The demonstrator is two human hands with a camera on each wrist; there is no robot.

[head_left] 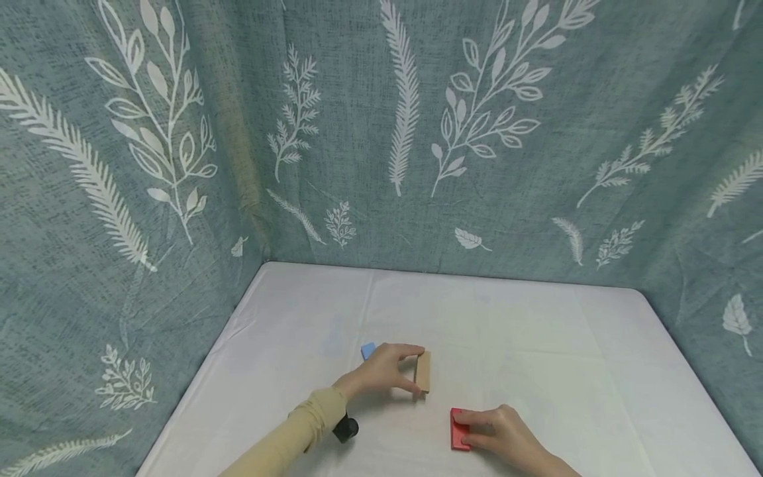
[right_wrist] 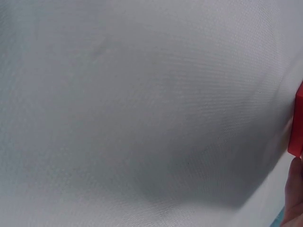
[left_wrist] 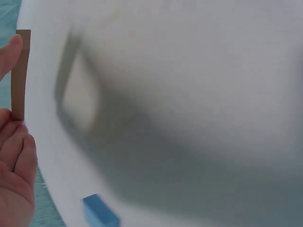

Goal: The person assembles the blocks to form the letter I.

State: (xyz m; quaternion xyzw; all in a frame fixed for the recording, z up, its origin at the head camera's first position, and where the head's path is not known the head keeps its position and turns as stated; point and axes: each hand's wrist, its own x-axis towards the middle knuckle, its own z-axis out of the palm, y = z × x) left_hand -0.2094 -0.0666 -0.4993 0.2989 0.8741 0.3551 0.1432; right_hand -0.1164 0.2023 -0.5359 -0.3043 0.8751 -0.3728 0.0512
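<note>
My left hand (head_left: 384,368) pinches a tan, flat wooden block (head_left: 423,372) by its two ends, thumb at one and fingers at the other. In the left wrist view the block (left_wrist: 20,80) appears raised, its blurred shadow lying on the cloth. To the right and closer to me, a red rectangular block (head_left: 458,430) is between the thumb and fingers of my right hand (head_left: 503,434). Only an edge of that red block (right_wrist: 297,123) shows in the right wrist view; whether it touches the table I cannot tell. Behind my left hand lies a small blue block (head_left: 368,350), partly covered.
A white cloth (head_left: 536,344) covers the table. Green curtains (head_left: 357,132) with white leaf patterns hang along its back and sides. A black device (head_left: 346,428) shows at my left wrist, below the yellow sleeve (head_left: 298,424).
</note>
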